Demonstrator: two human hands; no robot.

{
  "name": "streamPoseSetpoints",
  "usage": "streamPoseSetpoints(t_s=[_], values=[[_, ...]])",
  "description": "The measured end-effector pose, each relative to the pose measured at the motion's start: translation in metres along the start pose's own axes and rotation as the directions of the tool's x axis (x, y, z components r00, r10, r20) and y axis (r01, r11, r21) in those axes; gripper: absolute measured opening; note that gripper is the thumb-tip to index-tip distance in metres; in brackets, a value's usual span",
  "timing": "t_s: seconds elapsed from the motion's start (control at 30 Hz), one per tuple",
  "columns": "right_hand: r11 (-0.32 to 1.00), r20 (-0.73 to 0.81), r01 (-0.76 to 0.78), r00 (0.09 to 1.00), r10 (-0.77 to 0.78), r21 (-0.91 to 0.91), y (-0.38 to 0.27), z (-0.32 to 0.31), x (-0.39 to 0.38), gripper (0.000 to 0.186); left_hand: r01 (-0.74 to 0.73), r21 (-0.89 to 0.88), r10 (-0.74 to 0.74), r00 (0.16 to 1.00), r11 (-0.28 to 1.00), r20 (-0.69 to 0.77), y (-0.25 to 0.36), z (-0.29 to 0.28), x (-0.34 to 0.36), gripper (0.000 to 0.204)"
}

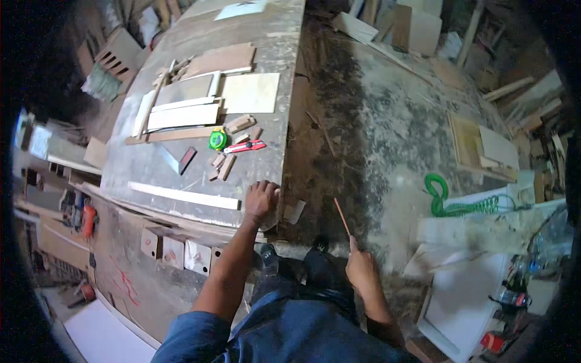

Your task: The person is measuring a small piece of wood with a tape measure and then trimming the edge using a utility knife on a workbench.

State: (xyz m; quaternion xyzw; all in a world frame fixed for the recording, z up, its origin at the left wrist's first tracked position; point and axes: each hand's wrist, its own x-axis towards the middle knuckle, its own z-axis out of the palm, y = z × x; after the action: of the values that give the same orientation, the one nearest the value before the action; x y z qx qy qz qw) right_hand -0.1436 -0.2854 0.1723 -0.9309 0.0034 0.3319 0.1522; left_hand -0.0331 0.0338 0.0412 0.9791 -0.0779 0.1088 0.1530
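Observation:
My left hand (262,199) rests palm down on the near right corner of the worktable (260,166), fingers slightly bent over its top. Beside that hand lies a pale wooden strip (184,195). In my right hand (362,269), held low over the floor to the right of the table, is a thin reddish-brown stick (342,216), pointing up and away; its exact kind is unclear. Farther up the table are a green tape measure (218,138), a red utility knife (245,146), a try square (175,160) and several small wood blocks (226,167).
Boards and panels (249,94) lie on the table's middle. A coiled green air hose (472,206) sits at the right, by a white panel (463,296). Wood offcuts line both sides. Several small boxes (173,250) stand below the table's near edge.

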Motion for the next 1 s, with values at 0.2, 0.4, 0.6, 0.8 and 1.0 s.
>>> streamPoseSetpoints(t_s=[0.2,0.4,0.6,0.8,1.0], values=[[0.991,-0.131,0.082,0.989,-0.068,0.107,-0.017,-0.044,-0.012,0.06,-0.027,0.024,0.026,0.999,0.999,0.029,0.004,-0.003,-0.041,0.024],[0.977,-0.096,-0.017,0.995,0.038,0.213,-0.021,-0.054,-0.016,0.055,-0.041,-0.025,0.041,0.999,0.999,0.01,0.013,-0.016,-0.04,0.021],[0.933,-0.218,0.11,0.975,-0.034,0.343,0.019,-0.041,0.033,0.048,0.279,-0.557,-0.255,0.959,0.782,0.123,0.078,-0.003,-0.012,0.027],[0.803,-0.315,0.285,0.94,-0.128,0.524,0.106,0.01,0.192,0.035,0.431,-0.808,-0.222,0.902,0.401,0.371,0.066,0.168,0.015,0.032],[0.844,0.098,-0.055,0.995,0.003,0.533,0.134,0.071,0.413,0.048,0.667,-0.615,-0.665,0.688,0.421,0.291,-0.072,0.518,-0.085,0.032]])
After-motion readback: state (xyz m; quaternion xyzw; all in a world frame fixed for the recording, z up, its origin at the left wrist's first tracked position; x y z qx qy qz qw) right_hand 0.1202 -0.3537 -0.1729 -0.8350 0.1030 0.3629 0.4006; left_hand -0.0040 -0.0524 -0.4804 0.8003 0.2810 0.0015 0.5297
